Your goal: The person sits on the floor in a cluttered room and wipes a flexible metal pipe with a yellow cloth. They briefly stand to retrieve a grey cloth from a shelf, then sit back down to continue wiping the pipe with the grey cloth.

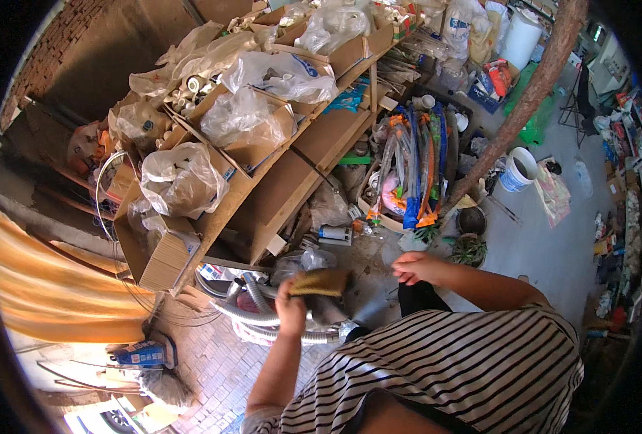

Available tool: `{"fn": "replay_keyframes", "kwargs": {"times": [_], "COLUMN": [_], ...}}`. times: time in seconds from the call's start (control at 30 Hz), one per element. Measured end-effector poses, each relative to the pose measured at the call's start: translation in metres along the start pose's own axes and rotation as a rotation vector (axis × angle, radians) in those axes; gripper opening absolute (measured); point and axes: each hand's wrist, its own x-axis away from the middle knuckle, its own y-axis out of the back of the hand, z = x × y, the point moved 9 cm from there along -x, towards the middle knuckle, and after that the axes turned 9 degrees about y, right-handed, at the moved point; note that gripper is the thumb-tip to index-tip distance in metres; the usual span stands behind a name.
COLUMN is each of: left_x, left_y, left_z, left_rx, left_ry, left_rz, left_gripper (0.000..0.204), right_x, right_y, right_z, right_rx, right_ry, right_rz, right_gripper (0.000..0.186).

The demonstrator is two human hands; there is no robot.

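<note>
My left hand is closed on one end of a flat brownish-yellow thing, which is blurred, with its dark end pointing right. Below it on the floor lie coiled grey corrugated hoses. To the right, my right hand reaches in above my dark trouser leg, its fingers curled together. Whatever those fingers might hold does not show. Near the hoses, beneath the shelf, rests a white and grey cylinder.
A wooden shelf with open cardboard boxes and plastic bags runs along the left. Ahead stands a box of long wrapped hoses. A slanting tree trunk, a white bucket and potted plants are on the right.
</note>
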Motion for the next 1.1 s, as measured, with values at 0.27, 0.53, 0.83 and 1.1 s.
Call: {"fn": "replay_keyframes", "kwargs": {"times": [0.27, 0.53, 0.83, 1.1], "left_x": [-0.162, -0.407, -0.372, -0.216], "left_y": [-0.014, 0.007, -0.122, -0.327], "left_z": [-0.155, -0.231, -0.184, 0.021], "left_rx": [0.531, -1.441, -1.305, -1.592], "left_ry": [0.029, -0.64, -0.736, -0.527], "left_rz": [-0.123, -0.033, -0.212, 1.107], "left_gripper": [0.035, 0.047, 0.056, 0.069], "right_x": [0.078, 0.168, 0.342, 0.558], "right_y": [0.212, 0.368, 0.294, 0.112], "right_z": [-0.034, -0.166, -0.117, 0.146], "right_rx": [0.313, 0.536, -0.281, 0.736], "right_ry": [0.039, -0.31, 0.185, 0.826], "right_rz": [-0.341, -0.598, -1.458, -1.982], "right_gripper": [0.032, 0.041, 0.013, 0.012]}}
